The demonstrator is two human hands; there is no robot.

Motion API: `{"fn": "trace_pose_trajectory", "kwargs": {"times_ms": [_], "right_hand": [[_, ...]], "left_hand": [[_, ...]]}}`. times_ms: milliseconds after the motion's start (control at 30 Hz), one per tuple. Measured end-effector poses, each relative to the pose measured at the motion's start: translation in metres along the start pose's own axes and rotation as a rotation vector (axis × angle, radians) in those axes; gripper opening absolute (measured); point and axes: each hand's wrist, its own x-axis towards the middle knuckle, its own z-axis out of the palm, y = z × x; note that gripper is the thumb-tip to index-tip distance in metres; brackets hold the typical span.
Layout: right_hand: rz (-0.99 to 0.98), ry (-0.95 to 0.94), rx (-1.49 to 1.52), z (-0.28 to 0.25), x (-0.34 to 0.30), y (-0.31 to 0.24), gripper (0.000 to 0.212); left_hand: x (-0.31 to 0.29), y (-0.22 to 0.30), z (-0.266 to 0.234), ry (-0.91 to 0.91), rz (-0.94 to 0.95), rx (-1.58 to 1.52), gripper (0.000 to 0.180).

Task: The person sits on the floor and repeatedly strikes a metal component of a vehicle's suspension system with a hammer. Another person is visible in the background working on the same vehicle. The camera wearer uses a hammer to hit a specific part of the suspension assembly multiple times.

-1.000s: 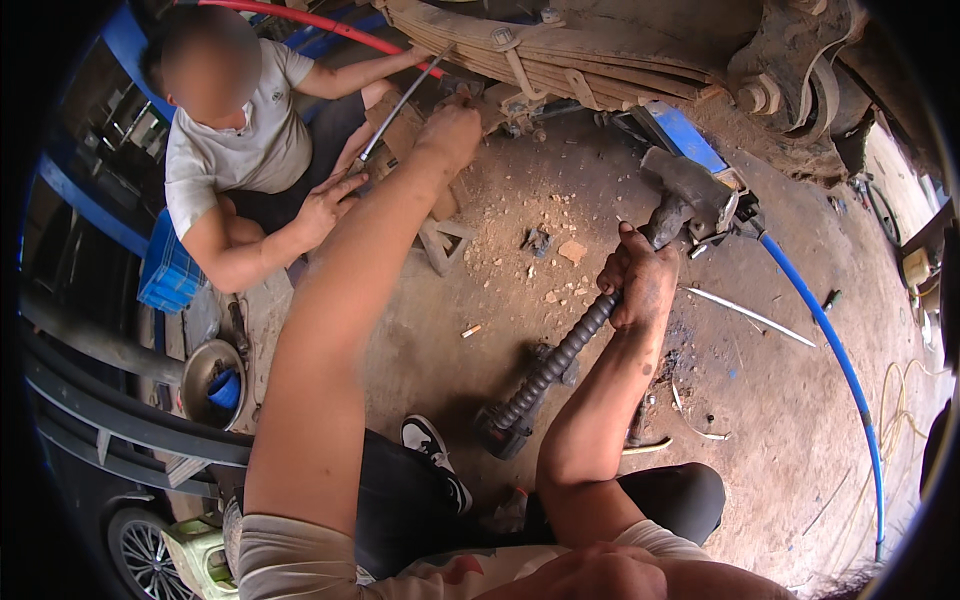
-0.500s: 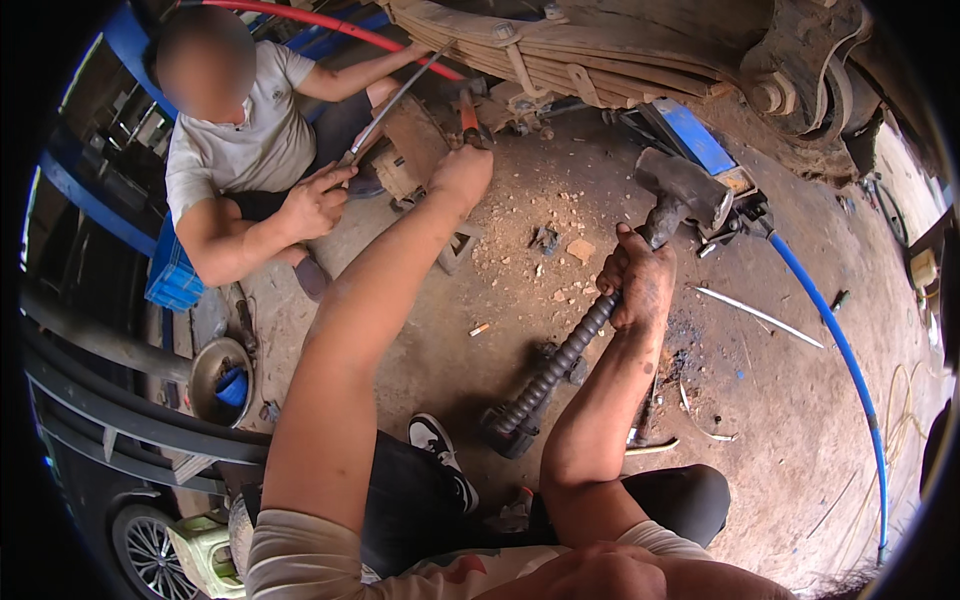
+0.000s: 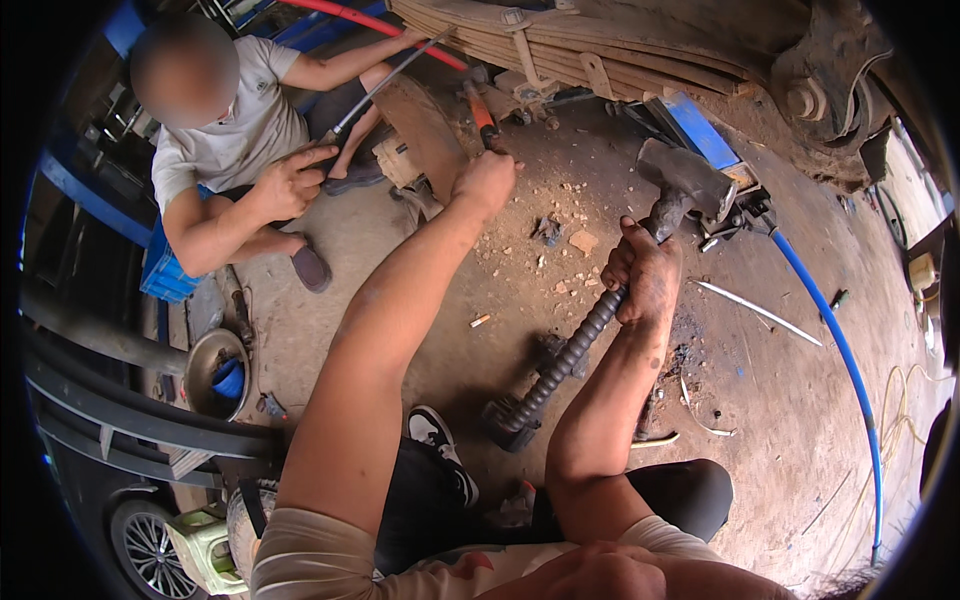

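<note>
My right hand [image 3: 645, 275] grips a heavy hammer [image 3: 690, 185] close under its head, raised above the floor. Its ribbed dark handle slants down toward my feet. My left hand [image 3: 487, 180], arm stretched forward, is closed round a tool with an orange handle [image 3: 482, 115]. That tool's far end is dark metal, too small to name surely. Just left of this hand stands a curved brown piece like a brake shoe [image 3: 420, 130]. A co-worker's hand [image 3: 295, 183] holds a long metal rod [image 3: 385, 88] with a dark handle, its tip near the leaf spring [image 3: 620, 50].
Overhead at the far side hangs the rusty leaf spring with a large bolt [image 3: 805, 100]. A blue jack [image 3: 700, 132] stands under it, its blue hose [image 3: 845, 345] running right. Crumbled debris [image 3: 560, 250] litters the floor. A metal bowl [image 3: 217, 375] sits left, beside dark railing [image 3: 150, 425].
My left hand and the orange-handled tool have shifted slightly right in view. The co-worker's rod hand has moved left. My right hand with the hammer has hardly moved.
</note>
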Motion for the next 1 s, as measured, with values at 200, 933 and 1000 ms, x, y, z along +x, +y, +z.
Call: {"fn": "trace_pose_trajectory", "kwargs": {"times_ms": [200,933,1000], "right_hand": [[-0.045,-0.017,-0.038,0.001,-0.008,-0.013,0.017],[-0.058,-0.107,0.001,0.016,-0.017,-0.007,0.02],[-0.104,-0.09,0.04,0.014,-0.02,-0.012,0.021]], "left_hand": [[0.01,0.005,0.02,0.137,0.02,-0.053,0.044],[-0.057,0.025,-0.006,-0.009,0.04,-0.331,0.049],[-0.116,0.029,-0.013,-0.436,0.06,-0.746,0.062]]}}
